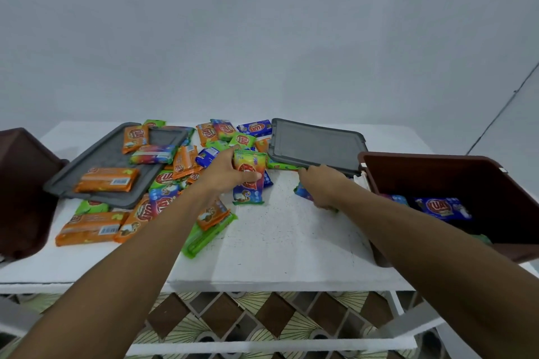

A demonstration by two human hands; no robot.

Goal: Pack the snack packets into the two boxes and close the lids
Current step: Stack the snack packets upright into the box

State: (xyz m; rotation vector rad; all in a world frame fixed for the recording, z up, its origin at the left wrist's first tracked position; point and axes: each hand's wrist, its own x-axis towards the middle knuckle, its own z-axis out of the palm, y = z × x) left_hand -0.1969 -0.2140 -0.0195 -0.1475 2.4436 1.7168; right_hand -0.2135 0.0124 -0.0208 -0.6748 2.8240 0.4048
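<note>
Snack packets lie heaped over the left half and far middle of the white tabletop, in orange, green, blue and rainbow wrappers. Most carry a red oval logo with white letters that read roughly "KUAT"; the smaller print is too blurred to read. Two long orange packets show white barcode panels, one near the front left edge, one on the left lid.

That grey lid lies flat toward the left edge with several packets on top of it. The right lid, also grey, sits near the far right, tilted, its near edge resting on a green packet.

The right box, dark brown and open, stands at the right edge and is cut off by the picture's side; a blue packet lies inside, and its floor is otherwise in shadow. The left box is only partly in view at the left edge, its inside hidden.

The left hand is closed around a rainbow packet, thumb across its front, lifting its top end off the tabletop's middle. The right hand is curled palm-down just in front of the right lid, gripping a packet whose blue and green edges peek out from under the fingers; most of that packet is hidden.
</note>
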